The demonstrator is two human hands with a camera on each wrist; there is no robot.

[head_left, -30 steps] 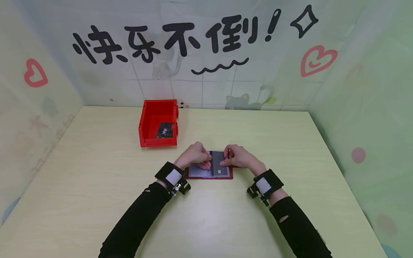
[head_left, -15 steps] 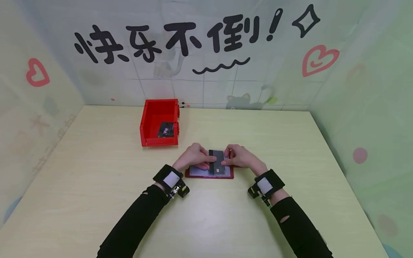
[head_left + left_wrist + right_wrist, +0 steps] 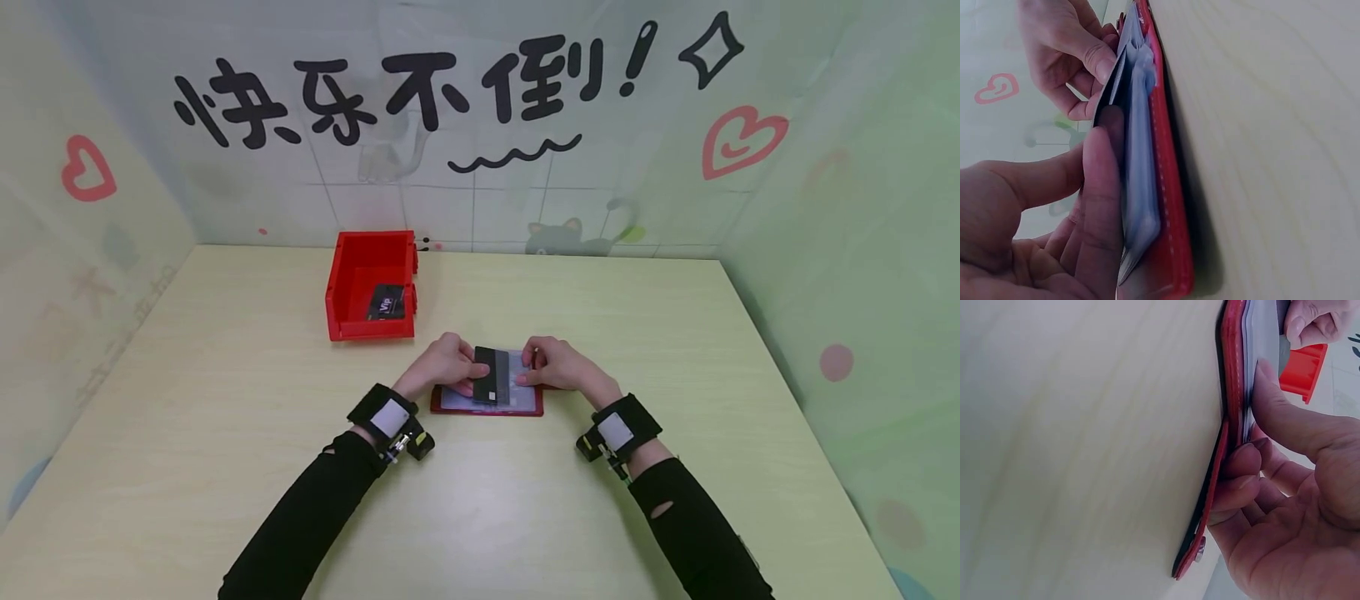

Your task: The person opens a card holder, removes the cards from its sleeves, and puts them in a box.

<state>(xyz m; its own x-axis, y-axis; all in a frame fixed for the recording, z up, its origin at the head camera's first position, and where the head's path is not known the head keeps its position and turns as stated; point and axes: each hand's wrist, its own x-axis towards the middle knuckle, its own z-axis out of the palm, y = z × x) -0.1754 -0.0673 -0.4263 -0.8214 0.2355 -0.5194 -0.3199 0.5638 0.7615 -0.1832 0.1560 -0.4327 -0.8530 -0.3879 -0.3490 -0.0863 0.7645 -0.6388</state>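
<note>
A red card holder (image 3: 540,407) lies open on the table in front of me, its clear plastic sleeves (image 3: 519,398) facing up. Between thumb and fingers my left hand (image 3: 446,363) pinches a dark card (image 3: 484,385), which sticks partly out of a sleeve toward the left. My right hand (image 3: 561,365) pinches the right edge of the sleeves, thumb on top. In the right wrist view the fingertips sit at the sleeve stack, beside the red strap (image 3: 1211,487) with its metal snap (image 3: 1200,549).
Behind the left hand stands a red plastic bin (image 3: 371,330), with a black card marked "Vip" (image 3: 386,302) inside it. A printed backdrop (image 3: 465,200) closes off the back of the table (image 3: 480,517).
My left hand has moved slightly left, and the dark card has slid left with it, baring more of the clear sleeve. The right hand keeps its place at the sleeve edge.
</note>
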